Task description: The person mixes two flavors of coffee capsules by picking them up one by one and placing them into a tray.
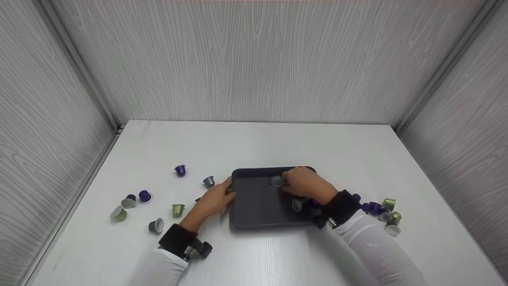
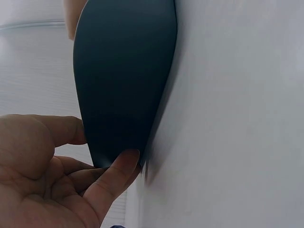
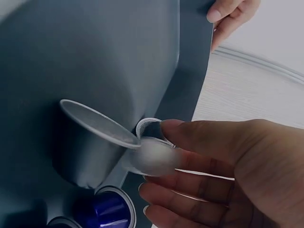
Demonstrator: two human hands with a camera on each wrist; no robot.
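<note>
My left hand (image 1: 215,198) pinches the left edge of a dark grey tray (image 1: 258,206), thumb and fingers on either side of its wall in the left wrist view. Over the tray's back right part is my right hand (image 1: 302,182), its thumb and fingers parted. Just off its fingertips is a blurred, pale coffee capsule (image 3: 154,156), with a round rim (image 3: 148,123) showing behind it. Inside the tray, a dark grey capsule (image 3: 92,147) and a blue-purple capsule (image 3: 110,209) lie near the hand. My right forearm hides the tray's front right corner.
Left of the tray, loose capsules lie scattered, among them a purple one (image 1: 180,171), a green one (image 1: 177,210) and a grey one (image 1: 156,226). A cluster of purple and green capsules (image 1: 389,204) lies beyond my right wrist. Grey wood-grain panels (image 1: 254,59) enclose the white table.
</note>
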